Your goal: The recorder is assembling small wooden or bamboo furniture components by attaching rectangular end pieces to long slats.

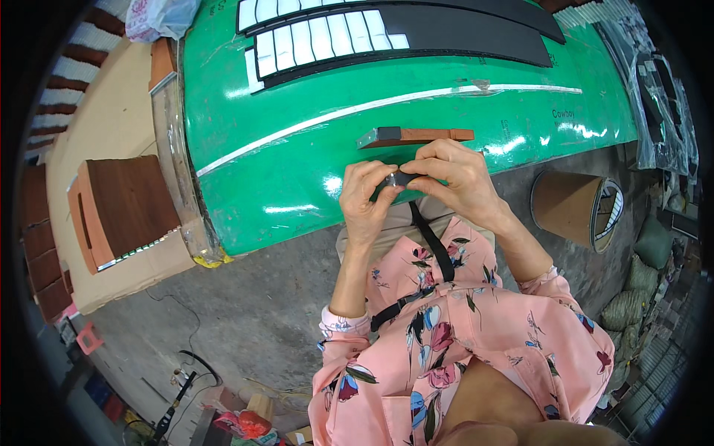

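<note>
Close to the front edge of the green table (297, 175), my left hand (364, 195) and my right hand (455, 177) meet over a small dark strip-like piece (400, 179). Fingers and thumbs of both hands pinch it from either side. A shiny spot shows on it near the left fingertips; the fingers cover the rest, so its exact kind is unclear. Just beyond my hands lies a narrow reddish-brown bar (439, 135) with a dark grey end, flat on the green surface and apart from my fingers.
Long black boards (465, 37), partly covered with white pieces, lie across the far side. A white strip (312, 119) crosses the table. Brown wood-look panels (130, 208) sit on cardboard at left. A brown drum (569, 208) stands at right, near plastic-wrapped parts (654, 97).
</note>
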The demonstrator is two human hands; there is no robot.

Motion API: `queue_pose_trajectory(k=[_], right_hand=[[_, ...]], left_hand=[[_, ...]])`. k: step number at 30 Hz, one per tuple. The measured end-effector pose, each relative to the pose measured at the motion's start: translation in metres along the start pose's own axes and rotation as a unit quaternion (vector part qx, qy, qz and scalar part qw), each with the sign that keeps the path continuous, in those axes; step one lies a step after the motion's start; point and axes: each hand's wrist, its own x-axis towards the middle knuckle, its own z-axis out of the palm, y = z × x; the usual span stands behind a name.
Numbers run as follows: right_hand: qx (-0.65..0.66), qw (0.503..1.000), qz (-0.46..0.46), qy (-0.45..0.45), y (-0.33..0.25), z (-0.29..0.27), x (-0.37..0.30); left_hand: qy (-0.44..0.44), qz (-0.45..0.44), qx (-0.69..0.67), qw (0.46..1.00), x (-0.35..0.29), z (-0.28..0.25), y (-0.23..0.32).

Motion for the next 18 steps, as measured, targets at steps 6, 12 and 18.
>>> queue_pose_trajectory(k=[6,12,18], right_hand=[[0.006,1.0,0.01,-0.008,0.0008,0.001,0.0014],[0.014,1.0,0.011,-0.008,0.0,0.0023,0.0006],[0.011,1.0,0.009,-0.007,0.0019,0.0017,0.0]], left_hand=[[-0.01,0.005,0.002,1.0,0.0008,-0.0005,-0.0023],[-0.007,0.01,0.0,1.0,-0.0018,-0.0009,-0.0032],[-0.009,0.014,0.006,1.0,-0.0013,-0.0004,-0.0034]])
